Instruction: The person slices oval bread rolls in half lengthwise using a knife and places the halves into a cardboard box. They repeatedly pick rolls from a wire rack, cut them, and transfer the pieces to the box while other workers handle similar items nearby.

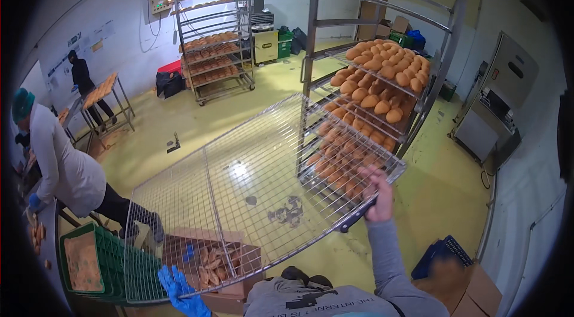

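Note:
A large wire cooling rack (257,179) is held up, tilted, in front of me. It carries nothing on its grid. My left hand (177,293), in a blue glove, has its fingers over the rack's near left edge. At the right end, my bare right hand (379,194) is closed round the rim. Just beyond the right hand stands a metal trolley (311,36) with bread rolls (388,63) heaped on several of its shelves. Through the mesh, a cardboard box (248,260) with bread pieces (213,266) shows below my left hand.
Green crates (110,257) stand at lower left, beside a worker in a white coat (75,164) at a table. Another person (82,81) stands farther back. A second loaded trolley (212,54) is by the far wall. A dark blue crate (442,257) lies at lower right.

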A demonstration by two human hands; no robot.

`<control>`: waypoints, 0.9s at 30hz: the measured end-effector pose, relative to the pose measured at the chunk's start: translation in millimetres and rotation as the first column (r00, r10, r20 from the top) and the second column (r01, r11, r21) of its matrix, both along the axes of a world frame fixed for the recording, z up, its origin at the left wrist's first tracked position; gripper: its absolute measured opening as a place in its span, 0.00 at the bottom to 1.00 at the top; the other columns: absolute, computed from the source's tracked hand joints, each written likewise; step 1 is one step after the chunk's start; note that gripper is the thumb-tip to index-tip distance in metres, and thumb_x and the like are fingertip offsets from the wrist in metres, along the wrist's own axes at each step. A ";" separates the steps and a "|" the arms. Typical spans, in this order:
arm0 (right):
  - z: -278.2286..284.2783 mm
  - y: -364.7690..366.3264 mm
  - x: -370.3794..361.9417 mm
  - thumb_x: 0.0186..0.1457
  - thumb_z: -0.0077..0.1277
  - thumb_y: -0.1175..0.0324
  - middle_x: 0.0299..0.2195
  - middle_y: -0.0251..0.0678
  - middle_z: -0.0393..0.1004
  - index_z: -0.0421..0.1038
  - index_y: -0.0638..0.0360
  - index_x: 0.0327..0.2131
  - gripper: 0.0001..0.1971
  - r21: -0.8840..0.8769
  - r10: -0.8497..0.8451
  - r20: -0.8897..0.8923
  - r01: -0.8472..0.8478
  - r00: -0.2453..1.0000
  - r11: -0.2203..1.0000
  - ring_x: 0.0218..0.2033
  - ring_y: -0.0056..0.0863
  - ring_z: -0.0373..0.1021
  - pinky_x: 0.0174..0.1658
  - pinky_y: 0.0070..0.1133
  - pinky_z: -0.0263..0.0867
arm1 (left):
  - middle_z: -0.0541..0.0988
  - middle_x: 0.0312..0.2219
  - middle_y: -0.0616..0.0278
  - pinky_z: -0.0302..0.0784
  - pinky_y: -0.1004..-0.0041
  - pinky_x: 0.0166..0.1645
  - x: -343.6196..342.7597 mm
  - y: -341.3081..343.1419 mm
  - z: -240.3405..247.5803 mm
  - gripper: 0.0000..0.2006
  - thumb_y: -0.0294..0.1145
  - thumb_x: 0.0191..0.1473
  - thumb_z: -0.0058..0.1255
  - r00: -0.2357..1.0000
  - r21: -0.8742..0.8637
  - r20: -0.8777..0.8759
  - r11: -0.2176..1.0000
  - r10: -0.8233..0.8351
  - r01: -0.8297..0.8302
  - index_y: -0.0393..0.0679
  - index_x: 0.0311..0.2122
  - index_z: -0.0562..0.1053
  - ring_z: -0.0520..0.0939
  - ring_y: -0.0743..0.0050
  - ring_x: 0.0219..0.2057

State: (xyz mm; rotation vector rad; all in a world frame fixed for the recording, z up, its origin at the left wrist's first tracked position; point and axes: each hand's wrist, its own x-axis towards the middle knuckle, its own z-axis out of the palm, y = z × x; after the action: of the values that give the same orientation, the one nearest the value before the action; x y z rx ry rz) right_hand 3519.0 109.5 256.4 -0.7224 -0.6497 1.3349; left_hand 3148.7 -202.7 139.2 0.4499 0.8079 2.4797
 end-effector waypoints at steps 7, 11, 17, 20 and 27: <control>105.1 107.6 99.5 0.49 0.43 0.73 0.43 0.42 0.71 0.64 0.64 0.45 0.17 0.165 -0.040 -0.059 0.049 0.997 0.985 0.18 0.12 0.62 0.19 0.10 0.59 | 0.43 0.62 0.52 0.37 0.60 0.67 80.6 145.0 93.7 0.32 0.21 0.51 0.32 0.990 0.399 -0.101 0.908 -0.094 0.127 0.37 0.62 0.43 0.43 0.58 0.64; 144.3 191.5 143.3 0.49 0.45 0.69 0.42 0.40 0.70 0.62 0.62 0.46 0.18 0.394 0.253 -0.058 -0.211 0.966 0.895 0.29 0.21 0.67 0.24 0.14 0.65 | 0.42 0.62 0.49 0.43 0.59 0.66 98.6 185.9 128.2 0.30 0.21 0.53 0.31 0.978 0.503 -0.202 0.850 -0.060 0.156 0.34 0.61 0.43 0.42 0.55 0.64; 172.8 237.4 114.9 0.46 0.52 0.69 0.34 0.34 0.70 0.63 0.59 0.41 0.17 0.231 -0.016 -0.308 0.091 0.951 0.969 0.18 0.14 0.64 0.17 0.12 0.62 | 0.49 0.59 0.41 0.60 0.56 0.61 190.1 274.3 200.8 0.29 0.19 0.51 0.35 0.970 0.406 -0.060 0.894 0.234 -0.190 0.30 0.59 0.45 0.53 0.48 0.61; 174.6 283.3 133.3 0.45 0.54 0.70 0.30 0.33 0.69 0.64 0.59 0.38 0.15 0.374 0.012 -0.316 0.113 0.949 0.920 0.22 0.22 0.69 0.22 0.17 0.67 | 0.58 0.54 0.38 0.62 0.55 0.60 192.3 292.2 191.5 0.22 0.19 0.51 0.36 0.985 0.527 -0.059 0.843 0.162 -0.107 0.26 0.53 0.55 0.54 0.41 0.59; 157.4 303.6 138.4 0.46 0.56 0.71 0.41 0.33 0.67 0.64 0.65 0.42 0.19 0.286 -0.116 -0.430 0.256 0.896 0.923 0.44 0.22 0.64 0.46 0.22 0.63 | 0.52 0.57 0.40 0.66 0.53 0.57 254.8 340.4 197.0 0.31 0.20 0.49 0.38 0.968 0.470 -0.043 0.860 0.246 -0.198 0.33 0.59 0.45 0.54 0.36 0.58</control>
State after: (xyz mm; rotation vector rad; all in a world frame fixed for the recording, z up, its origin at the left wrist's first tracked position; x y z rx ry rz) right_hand 3657.4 413.1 413.9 -0.2085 -0.4401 1.1087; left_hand 3403.5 137.7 336.1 0.6869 0.3001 2.8922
